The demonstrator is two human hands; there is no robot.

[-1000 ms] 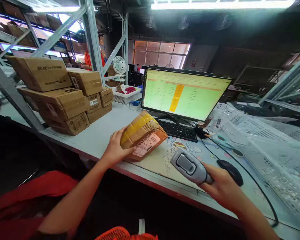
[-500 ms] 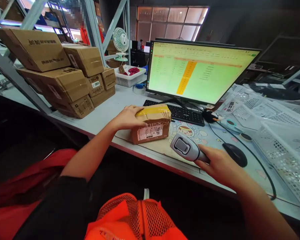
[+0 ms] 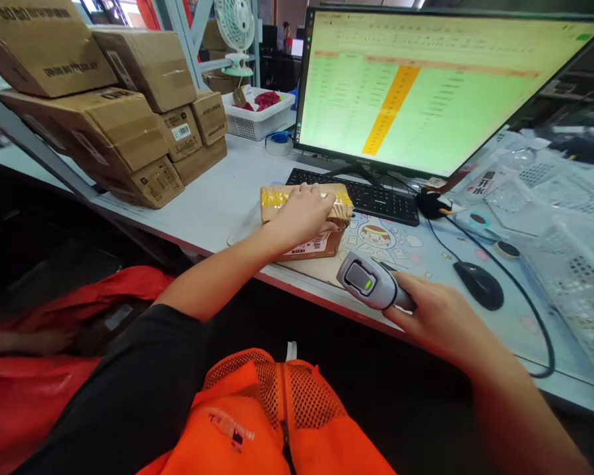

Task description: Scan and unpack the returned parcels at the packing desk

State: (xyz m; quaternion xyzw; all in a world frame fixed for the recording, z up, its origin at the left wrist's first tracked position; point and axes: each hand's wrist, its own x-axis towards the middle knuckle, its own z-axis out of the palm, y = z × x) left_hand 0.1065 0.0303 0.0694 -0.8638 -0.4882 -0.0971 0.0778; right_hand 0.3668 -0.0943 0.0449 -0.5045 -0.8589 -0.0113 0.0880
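Parcel (image 3: 321,245) under left grip (image 3: 301,214) — scanner (image 3: 369,284) beside.

Showing brown cardboard on the parcel (image 3: 304,224), banded with yellow tape and bearing a white label printed in black. Glowing pale green on the monitor (image 3: 440,86), crossed by an orange column. Gleaming grey on the scanner (image 3: 371,285), with a green-lit window. Lying black: the keyboard (image 3: 361,196) and the mouse (image 3: 479,285). Displaying cartoon drawings on the pale mat (image 3: 400,247). Stacking plain brown boxes (image 3: 103,99) on the light grey table (image 3: 218,198). Wearing orange mesh on the vest (image 3: 267,422).
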